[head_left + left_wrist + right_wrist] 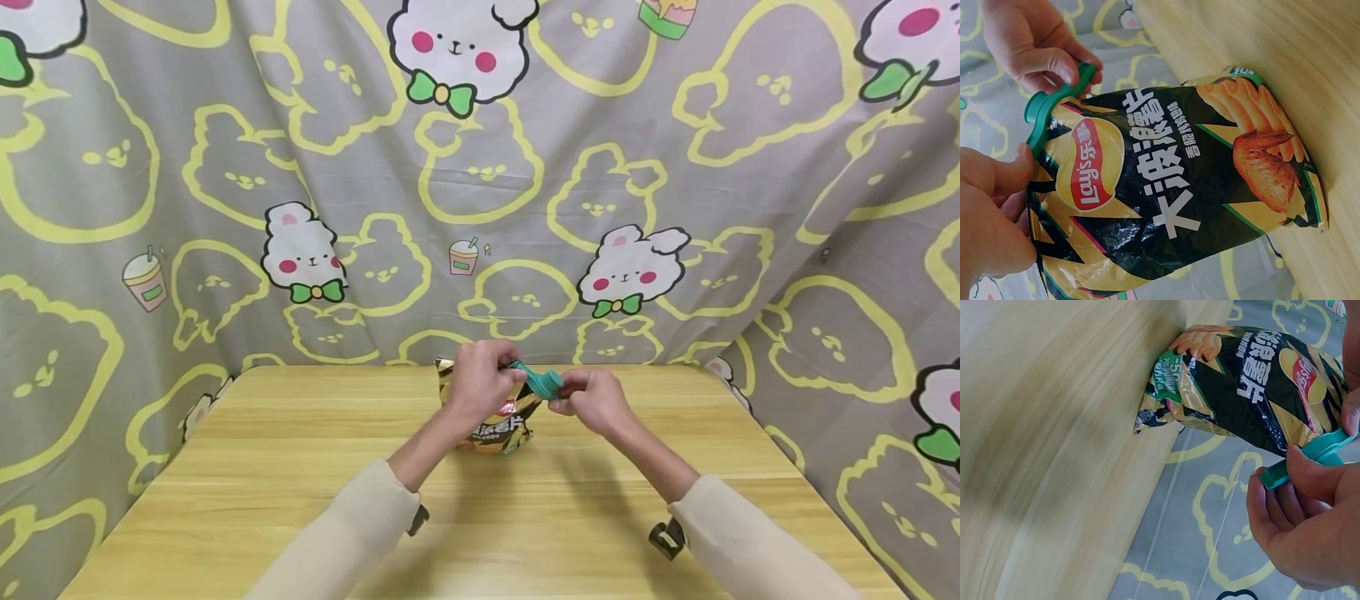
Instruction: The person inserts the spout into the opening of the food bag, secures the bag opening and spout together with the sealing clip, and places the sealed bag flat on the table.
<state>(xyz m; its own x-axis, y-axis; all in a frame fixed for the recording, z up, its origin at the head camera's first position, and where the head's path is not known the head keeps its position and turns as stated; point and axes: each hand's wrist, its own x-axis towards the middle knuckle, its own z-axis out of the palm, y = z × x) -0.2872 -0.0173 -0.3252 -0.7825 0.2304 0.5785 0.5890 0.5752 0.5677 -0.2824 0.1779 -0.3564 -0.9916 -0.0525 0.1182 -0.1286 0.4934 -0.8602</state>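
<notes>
A black and gold Lay's potato chip bag [1166, 169] stands on the wooden table, its top edge pinched up between both hands. Across that top edge lies a green bag clip [542, 382] with a round raised part in its middle. My left hand [480, 383] grips the bag's top corner, thumb against one end of the clip [1038, 134]. With thumb and fingers my right hand [596, 400] pinches the clip's other end, which juts out past the bag in the right wrist view [1275, 475]. In the head view the left hand hides part of the bag.
The wooden table [300, 483] stretches around the bag toward the viewer. Behind and on both sides hangs a grey curtain [487, 183] with yellow outlines and white cartoon animals. Each wrist carries a dark strapped device [667, 539] below a cream sleeve.
</notes>
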